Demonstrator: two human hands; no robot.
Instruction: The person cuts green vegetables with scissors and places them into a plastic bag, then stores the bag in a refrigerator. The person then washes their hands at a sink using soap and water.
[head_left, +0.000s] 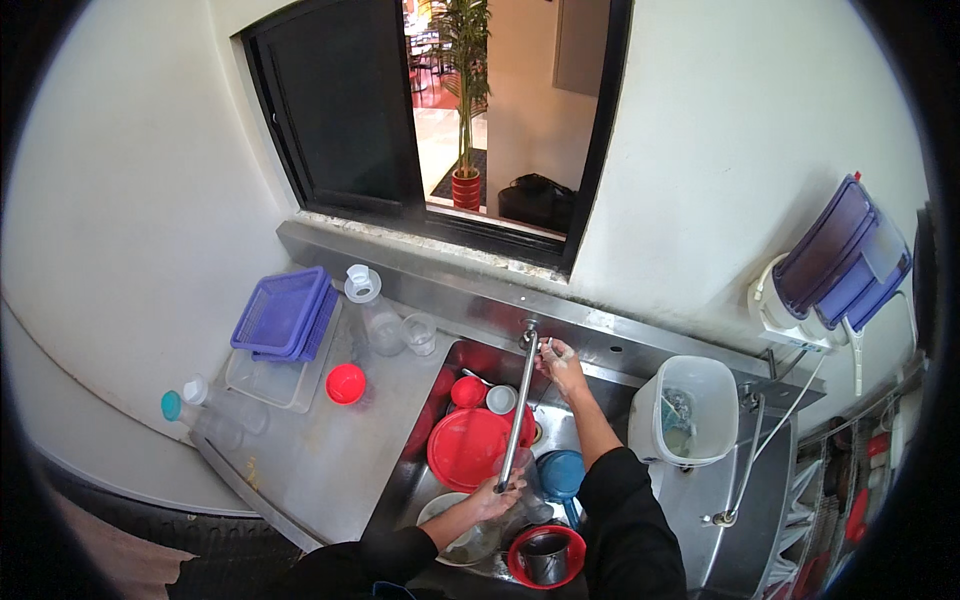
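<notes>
My right hand (559, 365) has its fingers on the handle at the base of the metal faucet (519, 412). Near the tip of the long spout is my left hand (501, 495), partly behind it; its exact grip cannot be told. A clear plastic bottle (534, 491) lies close beside that hand. Below, the steel sink holds a red round tray (463, 448), a red cup (469, 391), a small white cup (501, 399), a blue pan (561, 474), a pale bowl (450, 510) and a red bowl (573, 574) with a dark metal pot (544, 559) in it.
On the left counter (315, 465) are stacked purple baskets (281, 315), a red bowl (346, 383), a clear carafe (382, 322) and capped bottles (214, 424). A white bucket (645, 420) and a second faucet (754, 442) are at right. Purple containers (832, 247) hang on the wall.
</notes>
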